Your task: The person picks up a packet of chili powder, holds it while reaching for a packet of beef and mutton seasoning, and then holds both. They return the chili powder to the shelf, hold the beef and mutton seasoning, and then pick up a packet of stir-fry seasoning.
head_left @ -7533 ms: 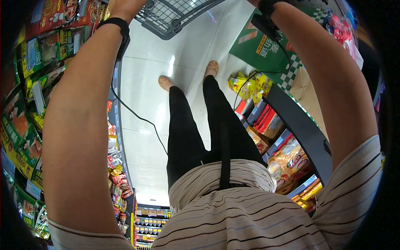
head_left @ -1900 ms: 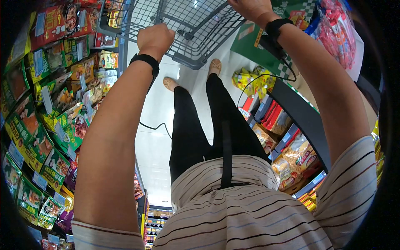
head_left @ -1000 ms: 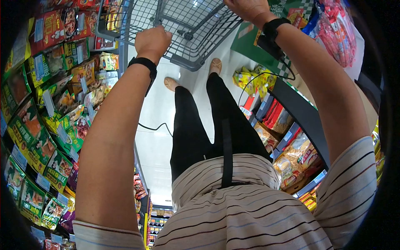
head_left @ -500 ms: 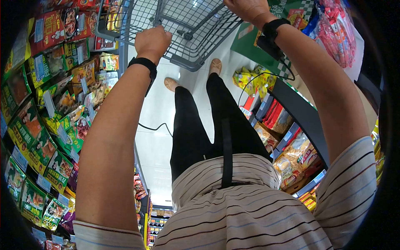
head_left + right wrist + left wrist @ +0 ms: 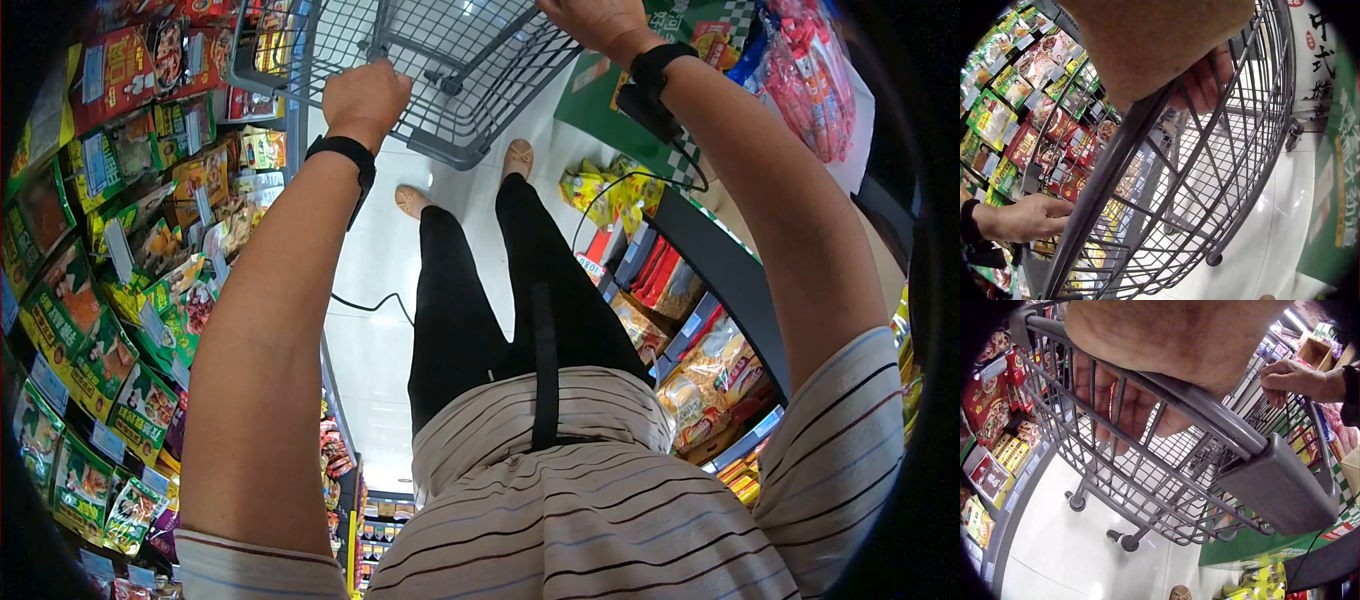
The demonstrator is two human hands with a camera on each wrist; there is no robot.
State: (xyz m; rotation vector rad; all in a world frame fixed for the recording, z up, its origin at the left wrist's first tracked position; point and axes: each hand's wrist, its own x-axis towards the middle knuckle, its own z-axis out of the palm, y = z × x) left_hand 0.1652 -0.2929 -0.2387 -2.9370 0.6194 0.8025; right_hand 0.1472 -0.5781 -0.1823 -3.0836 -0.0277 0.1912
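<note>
A grey wire shopping cart [image 5: 450,150] stands ahead of the person, its basket seen from above at the top of the head view. My left hand [image 5: 366,100] grips the cart's near bar; in the left wrist view its fingers [image 5: 1107,403] hang over the bar and show through the wires. My right hand [image 5: 600,22] holds the cart's rim farther right, partly cut off by the head view's top edge. Through the wires in the right wrist view, its fingers [image 5: 1204,81] wrap over the rim. The visible basket holds no goods.
Shelves of packaged food [image 5: 110,330] line the left. On the right stand a green display [image 5: 610,110], pink bagged goods [image 5: 810,90], yellow bags [image 5: 610,195] on the floor and a dark shelf unit [image 5: 720,260]. A black cable [image 5: 370,305] hangs by the legs.
Since the oldest frame, the cart and both hands have come nearer the body, and the left hand has moved rightward and down in view. Over the last second almost nothing has moved.
</note>
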